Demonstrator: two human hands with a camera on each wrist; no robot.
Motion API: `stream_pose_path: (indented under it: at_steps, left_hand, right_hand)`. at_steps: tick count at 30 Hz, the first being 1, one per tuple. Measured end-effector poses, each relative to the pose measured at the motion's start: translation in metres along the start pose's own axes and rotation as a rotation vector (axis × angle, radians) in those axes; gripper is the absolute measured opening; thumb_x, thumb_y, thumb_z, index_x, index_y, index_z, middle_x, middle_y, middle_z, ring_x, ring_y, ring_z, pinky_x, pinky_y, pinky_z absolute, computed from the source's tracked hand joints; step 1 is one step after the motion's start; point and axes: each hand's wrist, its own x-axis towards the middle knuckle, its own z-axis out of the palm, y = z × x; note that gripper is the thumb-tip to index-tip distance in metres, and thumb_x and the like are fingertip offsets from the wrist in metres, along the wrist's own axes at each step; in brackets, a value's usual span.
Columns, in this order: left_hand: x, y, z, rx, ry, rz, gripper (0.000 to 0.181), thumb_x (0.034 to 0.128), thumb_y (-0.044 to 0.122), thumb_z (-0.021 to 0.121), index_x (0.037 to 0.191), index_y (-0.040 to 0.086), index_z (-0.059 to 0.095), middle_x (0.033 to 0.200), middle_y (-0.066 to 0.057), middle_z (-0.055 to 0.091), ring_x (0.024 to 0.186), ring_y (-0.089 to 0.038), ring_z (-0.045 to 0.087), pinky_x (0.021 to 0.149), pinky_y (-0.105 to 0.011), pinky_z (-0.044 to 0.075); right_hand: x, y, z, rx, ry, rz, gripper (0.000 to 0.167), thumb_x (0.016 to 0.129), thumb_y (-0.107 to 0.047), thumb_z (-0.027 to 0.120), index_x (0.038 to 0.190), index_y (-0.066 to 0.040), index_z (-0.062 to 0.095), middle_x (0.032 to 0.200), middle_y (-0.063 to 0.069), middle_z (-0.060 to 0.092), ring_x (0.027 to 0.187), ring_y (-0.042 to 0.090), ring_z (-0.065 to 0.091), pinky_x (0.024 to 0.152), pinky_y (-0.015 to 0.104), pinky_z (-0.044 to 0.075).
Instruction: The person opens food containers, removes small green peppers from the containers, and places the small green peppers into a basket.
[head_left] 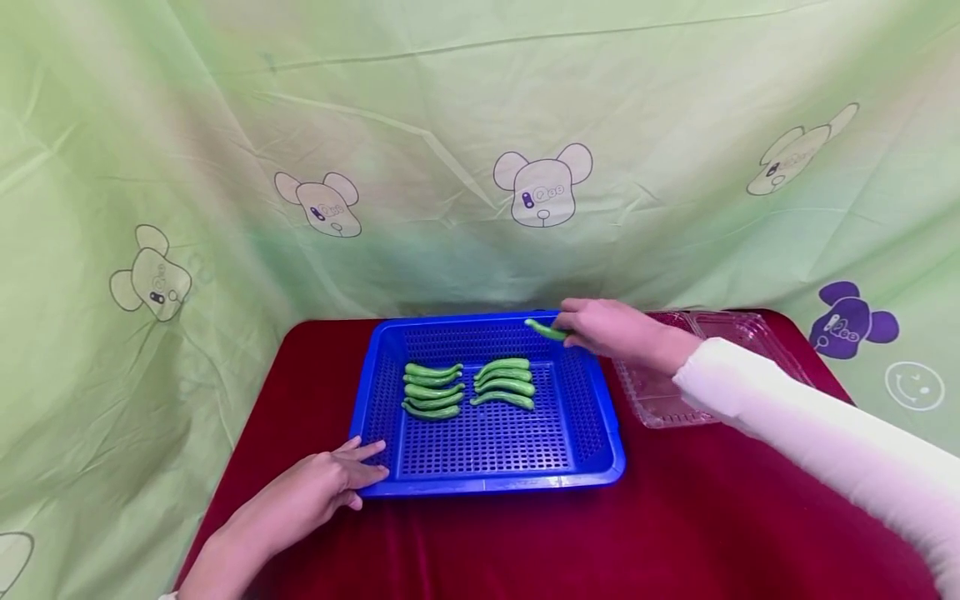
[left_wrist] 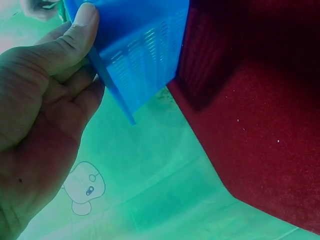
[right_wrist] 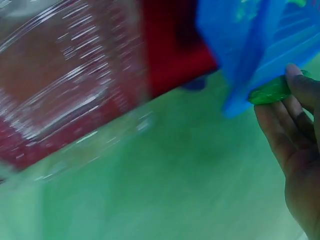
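Note:
A blue plastic basket (head_left: 480,486) with perforated walls sits on the table. Inside it, several small curved green cucumbers lie in two columns, a left one (head_left: 432,392) and a right one (head_left: 503,397). My right hand (head_left: 600,327) pinches another small cucumber (head_left: 545,330) between thumb and fingers, above the basket's far right side; the right wrist view also shows this cucumber (right_wrist: 272,91). At the basket's near left corner, my left hand (head_left: 337,479) holds the rim, and in the left wrist view the thumb (left_wrist: 85,25) lies against the blue edge.
A clear plastic container (head_left: 660,400) with its lid opened out stands right of the basket, partly behind my right forearm. Dark red cloth (head_left: 480,546) covers the table. A pale green curtain (head_left: 420,100) with printed bear heads hangs behind and at the sides.

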Motion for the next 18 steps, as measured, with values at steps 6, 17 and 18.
stream_pose_path:
  at_steps: [6,17,18]
  left_hand:
    - [-0.001,0.001,0.000,-0.010,-0.008,-0.013,0.042,0.0800,-0.009,0.078,0.119,0.007,0.077,0.123,-0.010,0.076,0.128,-0.043,0.062,0.101,-0.056,0.053]
    - [0.002,0.002,-0.002,-0.005,-0.040,-0.028,0.047,0.0794,-0.015,0.075,0.121,0.007,0.076,0.126,-0.013,0.074,0.129,-0.046,0.060,0.100,-0.054,0.055]
    - [0.002,0.002,-0.002,-0.004,-0.041,-0.030,0.047,0.0797,-0.015,0.075,0.121,0.007,0.077,0.127,-0.014,0.073,0.129,-0.047,0.060,0.100,-0.054,0.055]
  right_hand:
    - [0.037,-0.038,0.011,0.025,-0.071,-0.058,0.019,0.083,-0.010,0.082,0.094,-0.010,0.067,0.088,0.000,0.066,0.079,0.018,0.067,0.068,0.038,0.061]
    - [0.071,-0.097,0.044,-0.116,-0.338,-0.063,0.013,0.084,0.000,0.070,0.088,-0.012,0.066,0.086,0.007,0.073,0.078,0.027,0.072,0.072,0.045,0.063]
    - [0.072,-0.100,0.047,-0.131,-0.349,-0.067,0.014,0.083,-0.001,0.071,0.087,-0.013,0.066,0.085,0.006,0.072,0.078,0.026,0.072,0.073,0.044,0.063]
